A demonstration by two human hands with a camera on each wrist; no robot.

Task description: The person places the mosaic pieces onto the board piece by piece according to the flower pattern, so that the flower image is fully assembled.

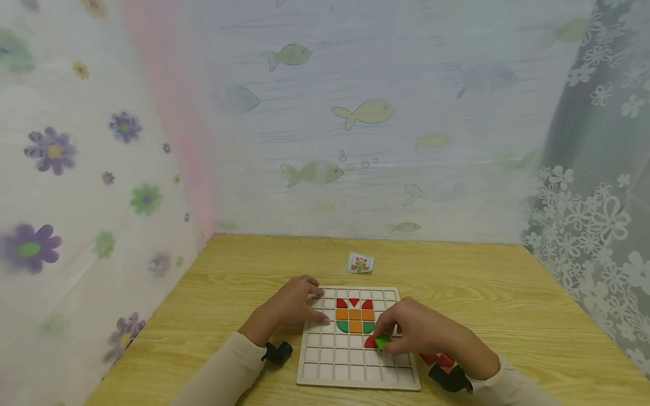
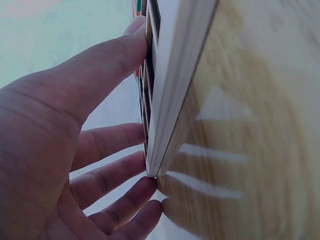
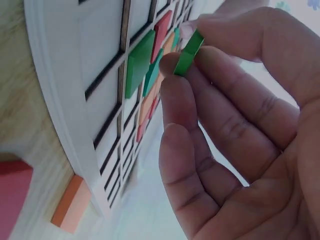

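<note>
**Right hand [image 1: 418, 330] pinching a green tile [image 3: 190, 52], left hand [image 1: 291, 303] on the grid board [image 1: 325, 371]**

Hands are apart, the left one relaxed with fingertips touching the board's edge. That tile's over the board (another green one [image 3: 139, 64] sits on the grid). Red, orange and darker green tiles [image 1: 355, 314] make a block nearby, and a little pattern card [image 1: 360, 263] lies on the table [image 1: 472, 276] beyond.

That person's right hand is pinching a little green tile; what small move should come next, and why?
Probably lower the green tile into a bare square: the right hand pinches it over the board, not yet seated. The left hand touches the board's edge, which may steady it. The card's pattern is too small to tell which square.
</note>
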